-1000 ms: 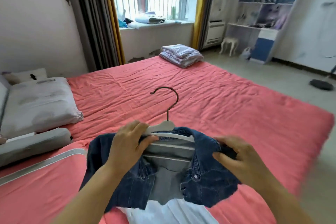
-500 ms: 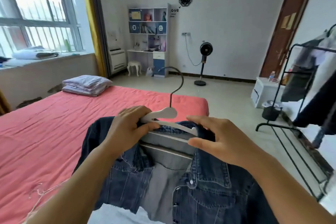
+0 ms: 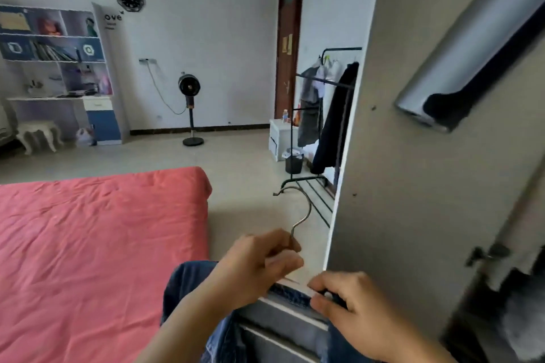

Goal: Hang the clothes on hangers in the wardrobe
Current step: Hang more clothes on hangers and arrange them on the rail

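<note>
A blue denim jacket (image 3: 188, 283) hangs on a white hanger with a dark metal hook (image 3: 303, 212). My left hand (image 3: 259, 268) grips the hanger's neck just under the hook. My right hand (image 3: 351, 303) pinches the jacket's collar on the hanger's right shoulder. Close on the right stands the wardrobe: its grey side panel (image 3: 413, 156) fills that part of the view, with a silver rail (image 3: 472, 47) high up inside. Dark clothing (image 3: 507, 303) hangs at the wardrobe's lower right.
The red bed (image 3: 88, 244) lies to my left. Behind it, bare floor leads to a standing fan (image 3: 190, 109), a shelf unit (image 3: 59, 68) and a brown door (image 3: 287, 53). A black clothes rack (image 3: 333, 115) with garments stands beyond the wardrobe, beside a small bin (image 3: 294, 160).
The view has swung right from the bed to the wardrobe. Both hands have carried the jacket on its hanger along, and the wardrobe panel and rail have come into view.
</note>
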{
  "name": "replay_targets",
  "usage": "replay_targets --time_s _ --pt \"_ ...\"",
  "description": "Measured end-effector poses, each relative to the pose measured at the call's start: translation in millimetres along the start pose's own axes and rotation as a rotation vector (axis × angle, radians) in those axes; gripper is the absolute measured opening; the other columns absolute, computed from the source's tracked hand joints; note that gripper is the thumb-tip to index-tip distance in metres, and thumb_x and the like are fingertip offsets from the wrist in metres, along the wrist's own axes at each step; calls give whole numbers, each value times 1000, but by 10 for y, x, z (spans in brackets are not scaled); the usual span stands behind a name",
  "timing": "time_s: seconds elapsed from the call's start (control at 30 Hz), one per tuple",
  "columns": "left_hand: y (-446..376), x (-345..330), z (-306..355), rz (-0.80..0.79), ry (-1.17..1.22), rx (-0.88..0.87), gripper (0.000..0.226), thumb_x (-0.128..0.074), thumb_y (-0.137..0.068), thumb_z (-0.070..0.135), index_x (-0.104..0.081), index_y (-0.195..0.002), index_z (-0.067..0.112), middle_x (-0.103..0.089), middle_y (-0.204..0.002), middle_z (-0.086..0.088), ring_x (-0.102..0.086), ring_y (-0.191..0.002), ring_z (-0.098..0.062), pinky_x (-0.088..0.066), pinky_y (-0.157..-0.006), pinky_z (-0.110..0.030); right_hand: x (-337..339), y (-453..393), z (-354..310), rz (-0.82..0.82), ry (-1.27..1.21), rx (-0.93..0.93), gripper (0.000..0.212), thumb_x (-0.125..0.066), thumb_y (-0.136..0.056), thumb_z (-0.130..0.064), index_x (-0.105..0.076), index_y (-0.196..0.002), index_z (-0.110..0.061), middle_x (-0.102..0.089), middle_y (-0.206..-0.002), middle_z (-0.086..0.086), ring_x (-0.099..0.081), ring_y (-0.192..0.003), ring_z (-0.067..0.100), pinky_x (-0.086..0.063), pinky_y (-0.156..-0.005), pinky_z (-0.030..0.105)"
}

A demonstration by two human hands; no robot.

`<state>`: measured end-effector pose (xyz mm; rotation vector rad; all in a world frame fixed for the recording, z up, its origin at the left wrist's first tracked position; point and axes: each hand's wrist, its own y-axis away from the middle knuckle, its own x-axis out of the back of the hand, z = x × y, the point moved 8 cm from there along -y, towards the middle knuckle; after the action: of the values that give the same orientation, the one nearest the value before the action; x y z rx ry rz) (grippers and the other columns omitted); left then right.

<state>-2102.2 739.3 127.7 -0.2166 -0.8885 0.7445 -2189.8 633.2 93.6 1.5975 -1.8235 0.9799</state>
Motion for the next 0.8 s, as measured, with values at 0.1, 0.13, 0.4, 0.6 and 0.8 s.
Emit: replay_targets --time_s 0.1,0.13,0.4,0.6,0.8 --pt "-269 -462 184 -63 67 -66 18 -53 -81 51 -54 -78 33 -57 -67 15 -51 -60 -2 -41 -58 -18 310 273 271 52 42 -70 7 -61 -87 -31 -66 -90 -27 -58 -71 -11 -53 -66 1 -39 -61 19" --pt "-338 -587 239 -76 92 -88 16 -53 -83 48 -52 -77 34 -56 -65 19 -50 -58 0 -40 -57 -17 394 354 330 60 54 -103 5 -61 -87 -31 -66 -88 -30 -58 -69 -12 -52 -65 0 -39 -61 20" --pt "-581 -1392 830 -26 364 -240 41 -23 -84 65 -47 -83 31 -58 -63 17 -51 -57 -8 -42 -60 -30 922 1303 524 409 57 -528 52 -66 -61 -61 -43 -107 -67 -63 -109 -20 -56 -102 -8 -46 -92 25" --pt "-463 -1776 1389 -232 571 -374 36 -28 -87 59 -50 -77 33 -57 -61 16 -53 -61 -7 -37 -56 -16 927 2088 186 491 -53 -790 58 -74 -73 -42 -44 -122 -51 -50 -128 -29 -44 -117 -16 -36 -93 7" --pt "-233 -2166 2091 -459 811 -505 38 -25 -81 65 -52 -82 38 -56 -61 16 -52 -60 -5 -41 -61 -23 843 2920 -232 637 -104 -1015 27 -68 -80 -25 -61 -106 -19 -65 -103 -19 -58 -100 -3 -44 -88 24"
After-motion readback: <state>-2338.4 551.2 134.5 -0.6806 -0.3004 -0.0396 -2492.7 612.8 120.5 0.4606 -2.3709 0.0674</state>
